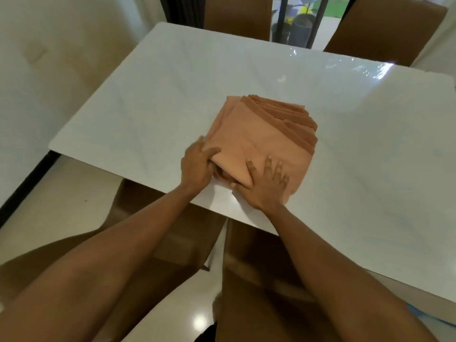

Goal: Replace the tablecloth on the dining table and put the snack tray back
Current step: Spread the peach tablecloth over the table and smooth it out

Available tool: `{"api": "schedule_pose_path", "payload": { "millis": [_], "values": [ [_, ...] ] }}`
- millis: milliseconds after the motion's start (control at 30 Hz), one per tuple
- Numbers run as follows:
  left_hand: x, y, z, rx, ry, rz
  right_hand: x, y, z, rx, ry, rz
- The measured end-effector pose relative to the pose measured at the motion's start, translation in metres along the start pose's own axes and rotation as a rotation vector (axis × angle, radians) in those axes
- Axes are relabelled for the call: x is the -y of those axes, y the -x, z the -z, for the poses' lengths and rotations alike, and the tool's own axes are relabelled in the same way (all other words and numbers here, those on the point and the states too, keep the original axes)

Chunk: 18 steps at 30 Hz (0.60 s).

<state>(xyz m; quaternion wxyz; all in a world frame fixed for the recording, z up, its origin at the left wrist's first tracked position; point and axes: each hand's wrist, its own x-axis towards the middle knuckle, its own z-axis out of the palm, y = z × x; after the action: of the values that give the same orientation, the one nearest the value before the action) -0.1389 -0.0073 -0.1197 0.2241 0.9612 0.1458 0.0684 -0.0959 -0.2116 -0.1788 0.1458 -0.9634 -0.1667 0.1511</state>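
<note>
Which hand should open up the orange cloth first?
Probably the left hand: its fingers already curl around the near corner of the folded orange cloth. The right hand lies flat on top, pinning it.

Four brown chairs stand in view: two at the far side, one (238,16) left of the other (385,28), and two at the near side, one (172,233) left of the other (259,267). Between the far chairs, dark pots (299,29) stand behind black bars (283,18). The floor (74,193) is glossy cream tile.
</note>
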Motion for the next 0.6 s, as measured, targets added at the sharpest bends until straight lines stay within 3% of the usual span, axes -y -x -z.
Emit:
{"api": "schedule_pose_path", "payload": {
  "millis": [167,267,367,467,600],
  "values": [
    [0.019,-0.019,0.019,-0.084,0.774,0.584,0.051,-0.012,-0.012,0.010,-0.016,0.078],
    [0.037,-0.041,0.033,-0.014,1.066,0.697,0.077,-0.021,-0.021,0.035,0.026,0.090],
    [0.062,-0.059,0.039,0.106,1.201,0.753,0.095,-0.034,-0.024,0.083,0.077,0.126],
    [0.094,-0.069,0.042,0.198,1.154,0.830,0.118,-0.052,-0.023,0.180,0.101,0.140],
    [0.132,-0.082,0.054,0.168,1.170,0.796,0.152,-0.073,-0.010,0.265,0.034,0.162]
  ]
}}
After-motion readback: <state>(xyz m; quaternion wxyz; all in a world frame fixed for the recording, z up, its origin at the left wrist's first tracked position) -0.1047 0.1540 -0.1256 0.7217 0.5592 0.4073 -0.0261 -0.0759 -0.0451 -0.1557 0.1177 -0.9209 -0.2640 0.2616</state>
